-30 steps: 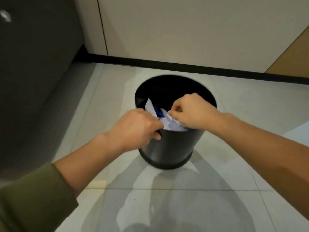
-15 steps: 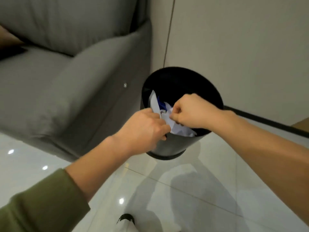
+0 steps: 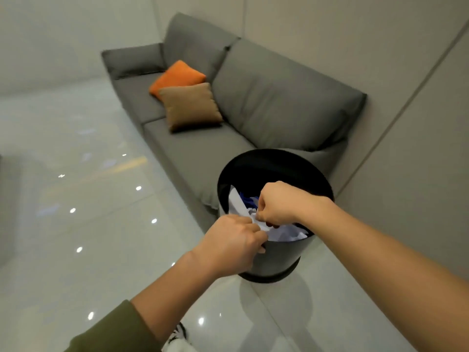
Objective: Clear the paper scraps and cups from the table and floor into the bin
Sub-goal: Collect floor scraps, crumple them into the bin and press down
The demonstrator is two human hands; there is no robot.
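While glossy pale floor tiles [image 3: 76, 224] spread at the left, a grey fabric sofa [image 3: 266, 97] stands along the wall with an orange square cushion [image 3: 177, 74] and a brown square cushion [image 3: 190, 105] on its seat. The left hand [image 3: 233, 240], fingers curled, grips the near rim of the round black bin [image 3: 279, 257] by the sofa's end. White crumpled paper scraps [image 3: 286, 235] lie inside the bin, and the right hand [image 3: 276, 204] pinches their edge over the opening.

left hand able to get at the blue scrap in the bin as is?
Probably not straight away: the left hand grips the near rim of the black bin, white paper stands between it and the blue scrap, and the right hand pinches that paper alongside. The bin's top is open, though.
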